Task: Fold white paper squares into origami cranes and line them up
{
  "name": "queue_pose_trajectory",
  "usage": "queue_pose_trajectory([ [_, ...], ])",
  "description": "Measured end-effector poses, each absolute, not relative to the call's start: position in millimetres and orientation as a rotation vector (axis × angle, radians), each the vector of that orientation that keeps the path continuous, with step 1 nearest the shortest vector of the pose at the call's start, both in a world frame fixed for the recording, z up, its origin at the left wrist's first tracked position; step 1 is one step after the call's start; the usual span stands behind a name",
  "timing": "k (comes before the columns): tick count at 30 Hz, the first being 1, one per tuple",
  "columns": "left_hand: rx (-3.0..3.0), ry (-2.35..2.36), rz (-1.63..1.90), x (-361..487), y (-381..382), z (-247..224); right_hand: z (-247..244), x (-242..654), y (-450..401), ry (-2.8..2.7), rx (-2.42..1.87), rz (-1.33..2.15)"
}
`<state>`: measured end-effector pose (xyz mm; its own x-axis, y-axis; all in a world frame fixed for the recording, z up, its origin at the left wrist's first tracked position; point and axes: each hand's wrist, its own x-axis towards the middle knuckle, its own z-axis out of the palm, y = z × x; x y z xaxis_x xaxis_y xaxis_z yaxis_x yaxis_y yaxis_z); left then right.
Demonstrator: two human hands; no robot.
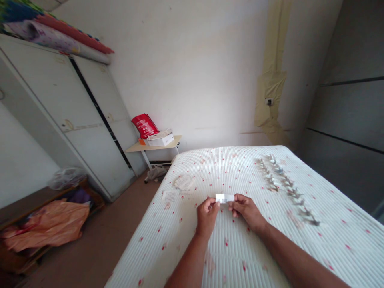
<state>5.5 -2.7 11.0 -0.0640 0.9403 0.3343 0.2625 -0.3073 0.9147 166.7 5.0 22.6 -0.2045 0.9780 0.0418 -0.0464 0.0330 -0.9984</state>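
Head view shows 2 bare hands meeting at 1 small white paper strip (225,198) above the striped, red-dotted mattress (192,236). The left hand (207,214) pinches the strip's left end between thumb and fingers; the right hand (246,210) pinches its right end the same way. Left of the strip, 1 roundish pale piece (183,182) lies on the mattress, with a printed paper (169,196) near it. To the right, small dark-and-white objects (295,193) lie in 2 slanting rows, well apart from both hands.
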Motion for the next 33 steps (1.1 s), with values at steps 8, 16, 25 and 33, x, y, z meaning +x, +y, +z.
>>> queue_pose_trajectory([
  [8,1.563,1.273,1.369,5.4,-3.5,12.4,12.1,168.3,10.5,-1.306,-0.908,1.153],
  [16,1.700,1.373,1.378,5.4,-4.8,16.1,19.5,171.8,8.6,-1.449,-0.999,0.876],
  [25,1.779,1.383,1.361,4.3,-4.4,15.0,18.9,169.2,7.7,-1.593,-1.016,0.865],
  [33,1.773,1.379,1.355,4.5,-4.8,15.2,20.7,168.7,5.7,-1.658,-0.923,0.892],
])
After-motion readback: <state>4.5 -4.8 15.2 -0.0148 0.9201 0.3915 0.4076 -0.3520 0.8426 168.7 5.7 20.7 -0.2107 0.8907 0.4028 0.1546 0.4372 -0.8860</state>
